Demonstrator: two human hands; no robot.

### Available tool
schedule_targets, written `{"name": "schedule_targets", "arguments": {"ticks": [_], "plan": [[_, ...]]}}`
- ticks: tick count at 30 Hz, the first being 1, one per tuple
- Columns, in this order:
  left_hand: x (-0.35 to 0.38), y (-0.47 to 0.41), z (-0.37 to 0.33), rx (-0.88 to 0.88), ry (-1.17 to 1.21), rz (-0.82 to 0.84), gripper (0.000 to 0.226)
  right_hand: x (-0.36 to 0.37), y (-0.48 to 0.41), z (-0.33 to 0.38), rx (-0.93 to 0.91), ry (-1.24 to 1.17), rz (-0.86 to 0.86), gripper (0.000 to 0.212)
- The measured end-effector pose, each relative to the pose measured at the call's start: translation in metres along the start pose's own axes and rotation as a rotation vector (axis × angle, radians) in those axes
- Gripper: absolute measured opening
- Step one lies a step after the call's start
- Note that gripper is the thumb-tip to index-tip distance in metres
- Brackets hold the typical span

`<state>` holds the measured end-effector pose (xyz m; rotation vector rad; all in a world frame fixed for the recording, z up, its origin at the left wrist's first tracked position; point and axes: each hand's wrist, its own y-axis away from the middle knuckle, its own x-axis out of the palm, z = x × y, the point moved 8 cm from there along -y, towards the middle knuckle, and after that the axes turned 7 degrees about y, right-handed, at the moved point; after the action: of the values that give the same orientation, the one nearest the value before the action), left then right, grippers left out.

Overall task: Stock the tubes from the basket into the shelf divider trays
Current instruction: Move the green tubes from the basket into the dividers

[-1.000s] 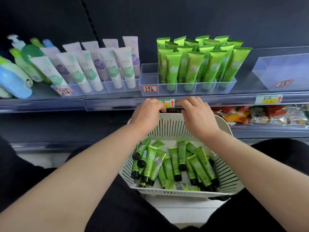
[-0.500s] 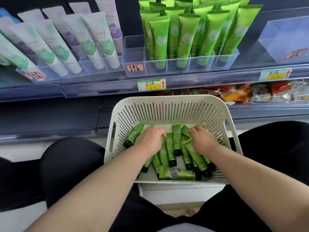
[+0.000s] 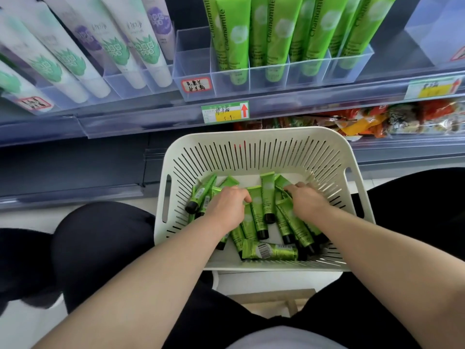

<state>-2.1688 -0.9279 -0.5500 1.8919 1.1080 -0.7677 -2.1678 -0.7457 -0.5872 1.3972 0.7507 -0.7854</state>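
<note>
Both my hands have dropped from the basket point(image 3: 251, 137) rim onto the small green tubes point(image 3: 267, 197) lying inside it. My left hand point(image 3: 227, 206) curls knuckles-up around some tubes, and my right hand point(image 3: 305, 201) pinches others. On the shelf above, the clear divider tray point(image 3: 193, 59) holds tall tubes point(image 3: 275, 34) reading "Chamomile". A price tag point(image 3: 225, 113) shows a red arrow. My black-clad knees point(image 3: 100, 248) flank the basket.

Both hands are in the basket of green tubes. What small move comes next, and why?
Probably lift a few green tubes toward the divider tray: left hand and right hand curl round some, and its leftmost slot is empty.
</note>
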Motion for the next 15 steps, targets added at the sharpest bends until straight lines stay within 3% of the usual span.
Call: {"name": "schedule_targets", "arguments": {"ticks": [13,15], "plan": [[-0.002,0.013,0.012,-0.003,0.024,-0.029,0.028,0.002,-0.003,0.020,-0.098,-0.221,0.065,0.010],[-0.003,0.014,0.016,-0.015,0.033,-0.036,0.027,-0.001,-0.001,0.019,-0.102,-0.263,0.082,0.020]]}}
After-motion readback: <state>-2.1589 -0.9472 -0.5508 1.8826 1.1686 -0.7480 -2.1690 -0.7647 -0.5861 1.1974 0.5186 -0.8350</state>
